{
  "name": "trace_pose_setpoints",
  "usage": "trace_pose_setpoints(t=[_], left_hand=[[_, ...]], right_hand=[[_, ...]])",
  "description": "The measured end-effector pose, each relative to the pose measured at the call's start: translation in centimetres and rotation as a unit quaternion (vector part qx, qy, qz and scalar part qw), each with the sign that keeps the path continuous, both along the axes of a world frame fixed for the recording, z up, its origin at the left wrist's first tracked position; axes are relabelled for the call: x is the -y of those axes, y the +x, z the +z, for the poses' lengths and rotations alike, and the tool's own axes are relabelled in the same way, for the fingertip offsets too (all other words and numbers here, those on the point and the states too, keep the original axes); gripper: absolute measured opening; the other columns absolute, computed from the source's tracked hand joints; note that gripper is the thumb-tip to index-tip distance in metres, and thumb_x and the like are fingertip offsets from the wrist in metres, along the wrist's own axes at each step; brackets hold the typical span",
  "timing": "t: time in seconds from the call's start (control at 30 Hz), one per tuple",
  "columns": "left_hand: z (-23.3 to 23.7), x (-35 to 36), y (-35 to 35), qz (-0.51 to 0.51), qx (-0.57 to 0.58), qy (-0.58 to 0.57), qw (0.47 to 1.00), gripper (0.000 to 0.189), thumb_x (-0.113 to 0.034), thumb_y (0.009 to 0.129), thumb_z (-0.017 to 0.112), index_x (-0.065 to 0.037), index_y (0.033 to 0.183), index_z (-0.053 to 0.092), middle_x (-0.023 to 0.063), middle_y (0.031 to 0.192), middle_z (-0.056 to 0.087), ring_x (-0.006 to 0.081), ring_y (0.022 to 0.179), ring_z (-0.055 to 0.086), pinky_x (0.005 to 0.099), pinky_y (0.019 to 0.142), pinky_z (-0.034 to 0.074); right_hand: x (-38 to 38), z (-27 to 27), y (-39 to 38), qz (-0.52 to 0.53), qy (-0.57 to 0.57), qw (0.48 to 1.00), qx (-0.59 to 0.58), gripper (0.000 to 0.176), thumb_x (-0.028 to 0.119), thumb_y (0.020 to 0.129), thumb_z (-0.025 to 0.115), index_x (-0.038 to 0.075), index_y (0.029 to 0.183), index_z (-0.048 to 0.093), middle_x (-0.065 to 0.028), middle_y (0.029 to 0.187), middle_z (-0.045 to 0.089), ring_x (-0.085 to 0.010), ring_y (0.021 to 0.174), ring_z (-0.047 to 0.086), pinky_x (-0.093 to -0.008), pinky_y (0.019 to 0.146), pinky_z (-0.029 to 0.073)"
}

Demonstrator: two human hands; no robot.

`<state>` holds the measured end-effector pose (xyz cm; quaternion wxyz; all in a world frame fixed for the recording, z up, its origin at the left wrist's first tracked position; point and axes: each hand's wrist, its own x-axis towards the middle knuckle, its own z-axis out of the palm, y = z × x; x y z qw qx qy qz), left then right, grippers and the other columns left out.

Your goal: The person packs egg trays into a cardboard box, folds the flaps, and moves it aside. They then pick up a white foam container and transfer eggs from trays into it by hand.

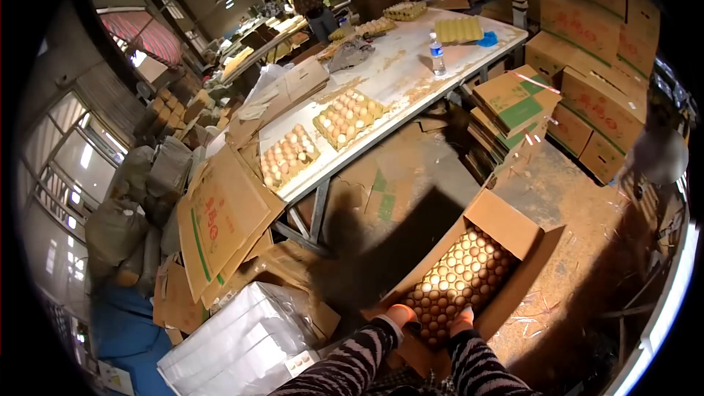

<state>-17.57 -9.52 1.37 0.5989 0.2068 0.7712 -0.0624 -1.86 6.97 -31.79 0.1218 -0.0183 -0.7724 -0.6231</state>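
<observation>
An open cardboard box [506, 224] stands on the floor in front of me, its flaps raised. Rows of brown eggs [458, 275] fill a tray inside it; eggs cover most of the tray. At the tray's near left corner is my left hand [401, 315], closed at its edge, fingers mostly hidden. My right hand [462, 320] grips the near right side, its thumb beside the eggs. Both sleeves are striped. On the white table [400, 66] ahead, two more egg trays lie side by side, a left one [288, 156] and a right one [348, 119].
Flat cardboard sheets [224, 224] lean at the table's near left end. Below them sits a white wrapped block [246, 341]. Stacked cartons [587, 66] stand at right. A water bottle [437, 55] and a yellow tray [459, 30] are on the table. A person [312, 7] stands far back.
</observation>
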Motion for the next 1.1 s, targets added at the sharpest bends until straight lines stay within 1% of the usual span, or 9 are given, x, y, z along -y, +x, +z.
trace_pose_setpoints(t=[0.1,0.13,0.2,0.27,0.57,0.77,0.97,1.03,1.1], left_hand=[[-5.8,-0.5,-0.6,0.101,-0.056,-0.022,0.993,0.054,-0.048,0.082,0.064,-0.011,0.123,0.065,0.0140,0.134,0.058,0.0323,0.123,0.054,0.0429,0.102,0.042],[-8.7,0.1,-0.6,0.155,-0.131,-0.008,0.979,0.055,-0.047,0.083,0.064,-0.011,0.124,0.064,0.0149,0.134,0.058,0.0326,0.125,0.053,0.0439,0.104,0.042],[-13.6,1.5,-0.9,0.048,-0.292,0.132,0.946,0.064,-0.052,0.088,0.053,-0.008,0.134,0.051,0.0237,0.134,0.054,0.0342,0.127,0.050,0.0445,0.106,0.039],[-13.7,0.6,-1.1,0.079,-0.380,0.156,0.908,0.061,-0.050,0.093,0.046,-0.004,0.134,0.049,0.0231,0.139,0.049,0.0358,0.129,0.047,0.0420,0.109,0.035],[-21.4,2.9,-3.2,0.217,-0.162,0.192,0.943,0.058,-0.042,0.096,0.047,-0.004,0.140,0.043,0.0257,0.141,0.046,0.0392,0.132,0.043,0.0410,0.110,0.034],[-18.9,2.6,-3.6,0.230,-0.174,0.325,0.901,0.055,-0.033,0.098,0.045,0.000,0.141,0.039,0.0282,0.143,0.043,0.0408,0.134,0.040,0.0423,0.112,0.033],[-18.2,1.6,-2.7,0.204,-0.224,0.288,0.908,0.054,-0.029,0.096,0.052,0.001,0.140,0.041,0.0293,0.139,0.045,0.0439,0.130,0.042,0.0425,0.108,0.035],[-15.9,0.6,-3.3,0.199,-0.238,0.276,0.910,0.053,-0.028,0.096,0.050,0.001,0.140,0.040,0.0296,0.139,0.045,0.0443,0.128,0.043,0.0428,0.107,0.037],[-17.7,1.3,-4.1,0.192,-0.254,0.266,0.910,0.053,-0.027,0.096,0.049,0.000,0.141,0.039,0.0299,0.139,0.045,0.0447,0.127,0.044,0.0430,0.106,0.038]], right_hand=[[2.9,-7.3,6.5,-0.021,0.106,0.990,0.089,0.055,0.040,0.101,0.036,0.015,0.150,0.035,0.0003,0.155,0.033,-0.0185,0.139,0.032,-0.0341,0.114,0.025],[2.9,-4.3,7.0,-0.036,0.081,0.981,0.171,0.055,0.040,0.101,0.036,0.015,0.150,0.035,0.0002,0.154,0.034,-0.0184,0.139,0.032,-0.0342,0.114,0.026],[2.3,-0.8,6.7,-0.067,0.018,0.962,0.265,0.054,0.040,0.101,0.036,0.015,0.150,0.036,0.0000,0.153,0.035,-0.0183,0.137,0.033,-0.0343,0.113,0.027],[1.7,-0.6,7.4,-0.083,-0.021,0.951,0.298,0.054,0.039,0.102,0.035,0.014,0.149,0.037,-0.0002,0.152,0.036,-0.0183,0.136,0.034,-0.0344,0.112,0.028],[2.1,0.4,9.5,-0.222,-0.108,0.870,0.428,0.050,0.036,0.103,0.035,0.013,0.147,0.039,-0.0013,0.148,0.041,-0.0179,0.131,0.039,-0.0350,0.107,0.033],[4.5,-1.0,9.6,-0.275,-0.116,0.835,0.462,0.048,0.034,0.104,0.034,0.012,0.146,0.041,-0.0020,0.144,0.044,-0.0176,0.127,0.043,-0.0354,0.104,0.036],[5.4,-2.3,10.7,-0.314,-0.115,0.804,0.491,0.046,0.033,0.104,0.034,0.011,0.144,0.043,-0.0027,0.141,0.047,-0.0173,0.124,0.046,-0.0358,0.101,0.040],[6.0,-1.8,10.3,-0.415,-0.225,0.755,0.455,0.043,0.028,0.105,0.034,0.011,0.142,0.046,-0.0030,0.138,0.050,-0.0167,0.119,0.049,-0.0351,0.098,0.042],[6.5,0.3,8.4,-0.392,-0.137,0.774,0.478,0.041,0.026,0.104,0.035,0.011,0.141,0.047,-0.0032,0.136,0.052,-0.0155,0.116,0.050,-0.0343,0.097,0.043]])
